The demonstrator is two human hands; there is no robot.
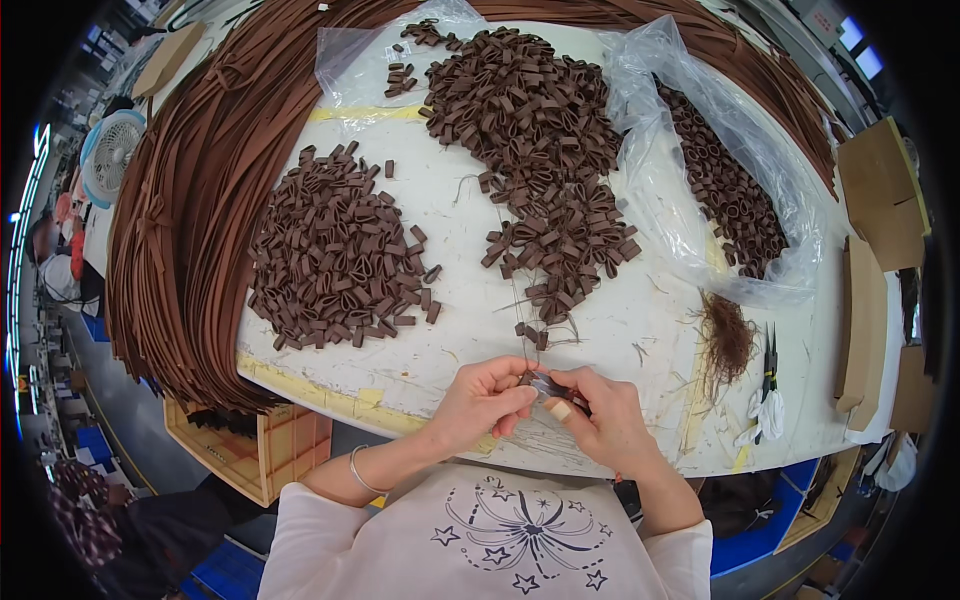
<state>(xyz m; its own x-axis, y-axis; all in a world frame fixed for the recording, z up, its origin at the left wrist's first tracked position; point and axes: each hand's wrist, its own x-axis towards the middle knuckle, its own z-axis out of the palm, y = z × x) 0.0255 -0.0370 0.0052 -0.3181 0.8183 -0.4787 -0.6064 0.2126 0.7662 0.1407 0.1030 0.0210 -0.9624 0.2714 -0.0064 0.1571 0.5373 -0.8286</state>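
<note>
Though small, lettering [493, 482] below fingers' [516, 398] brown piece [543, 382]

White table [600, 335]: two brown loop piles [335, 255], brown strips [195, 210], loop-filled clear bag [655, 150], thread tangle [728, 338].

dark item [548, 384]: mostly hidden by your right hand [602, 415], kind unclear | what your left hand [485, 402] pinches: too small to tell | brown strips [190, 200]: cut off above | your shirt [400, 555]: cut off below

Tabletop [455, 230] bright; plastic bag [645, 110] glares; edges bowed, corners black.
</note>
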